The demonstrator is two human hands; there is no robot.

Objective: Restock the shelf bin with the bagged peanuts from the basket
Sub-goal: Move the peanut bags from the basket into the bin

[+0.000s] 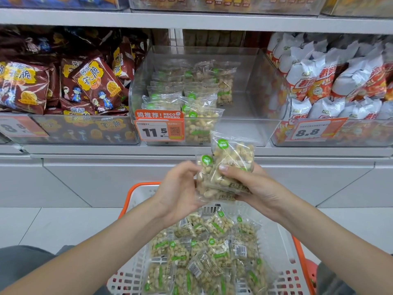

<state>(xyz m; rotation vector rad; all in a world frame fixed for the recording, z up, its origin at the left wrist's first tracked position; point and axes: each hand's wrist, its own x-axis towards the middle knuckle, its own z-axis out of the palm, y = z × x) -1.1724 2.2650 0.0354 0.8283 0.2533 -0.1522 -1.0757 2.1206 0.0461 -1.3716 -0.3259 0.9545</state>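
Observation:
Both hands hold a small stack of clear peanut bags with green round labels, just above the basket and below the shelf edge. My left hand cups the stack from the left. My right hand grips it from the right, thumb across the front bag. The clear shelf bin straight ahead holds rows of the same peanut bags on its left side; its right side is bare. The white basket with an orange rim below my arms holds several loose peanut bags.
A bin of brown snack bags stands left of the peanut bin, and a bin of white and orange bags stands right. Orange price tags reading 11.5 and 8.8 hang on the bin fronts. Another shelf runs above.

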